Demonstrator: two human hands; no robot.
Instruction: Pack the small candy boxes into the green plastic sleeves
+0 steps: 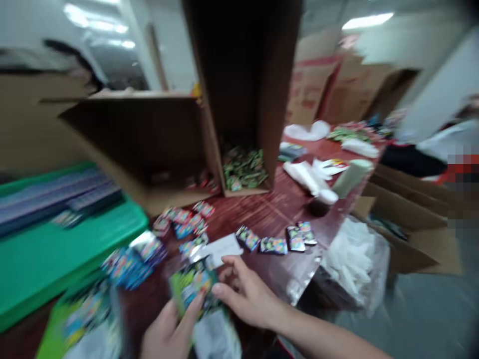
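Note:
My left hand [170,326] grips a green and black printed plastic packet [192,285], its thumb lying across the front. The packet's lower part shows a pale grey panel. At the packet's right edge is my right hand [252,291], thumb on the front and fingers curled beside it. Just beyond the hands lies a white slip of card [222,248]. Small dark printed sachets [273,244] lie to the right of it, and red sachets [187,219] are heaped behind. Blue sachets [132,264] sit to the left, near another green packet [88,324]. Motion blurs the picture somewhat.
A tall carton [267,99] holds green sachets [245,167]; a wider carton [145,144] stands beside it. A green tray [123,224] with rows of packs is at left. White rolls [307,177] lie on the red table [239,209]. A bag of white scraps [352,259] hangs right.

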